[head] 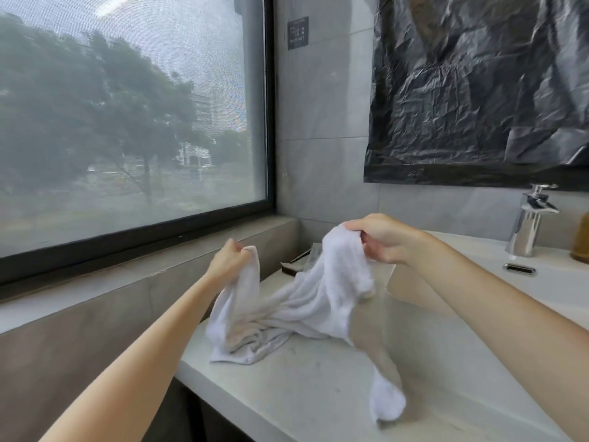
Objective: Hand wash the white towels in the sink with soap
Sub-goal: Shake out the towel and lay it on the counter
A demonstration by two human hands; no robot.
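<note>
While a crumpled white terry towel (318, 301) is held partly above the pale stone tabletop (302, 397), its lower folds are rested there; its nine-o'clock corner is pinched by the left hand (232, 258); its twelve-o'clock edge is gripped by curled fingers of the right hand (381, 239); a chrome faucet (529, 218) is seen at three o'clock.

My towel (331, 282) is plain white against the pale cream counter (318, 397). At two o'clock, the plastic sheet (478, 90) is black.
</note>
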